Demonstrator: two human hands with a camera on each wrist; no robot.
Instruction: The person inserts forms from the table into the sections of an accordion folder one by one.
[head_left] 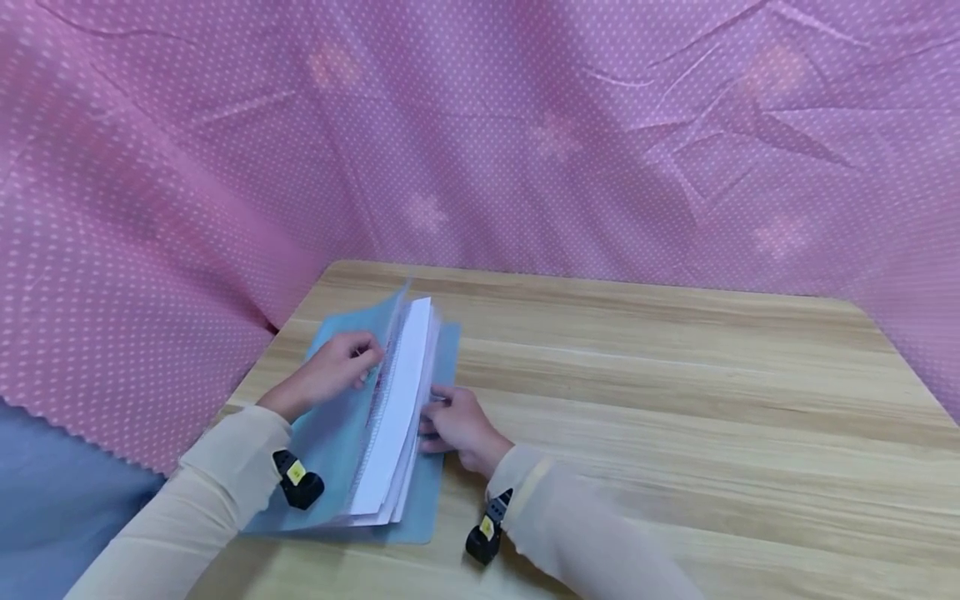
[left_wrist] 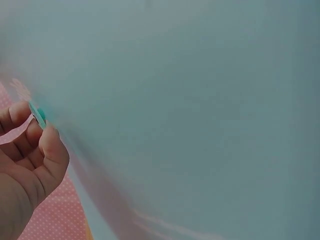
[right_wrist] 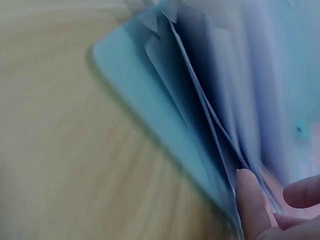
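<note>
A light blue folder (head_left: 330,433) with clear sleeves and white pages (head_left: 397,400) lies open on the left part of the wooden table (head_left: 675,400). Its pages stand up in a fanned stack. My left hand (head_left: 341,362) grips the left side of the stack; in the left wrist view the fingers (left_wrist: 30,150) pinch a thin teal edge of a blue sleeve (left_wrist: 200,110). My right hand (head_left: 453,421) is at the stack's right edge. In the right wrist view its thumb (right_wrist: 252,205) and a finger pinch a few sheets above the back cover (right_wrist: 150,100).
Pink dotted cloth (head_left: 525,125) hangs behind and to both sides of the table. The table's left corner and front edge lie close to the folder. Bare wood (right_wrist: 50,150) stretches to the right of the folder. Small black cameras (head_left: 298,479) sit on both wrists.
</note>
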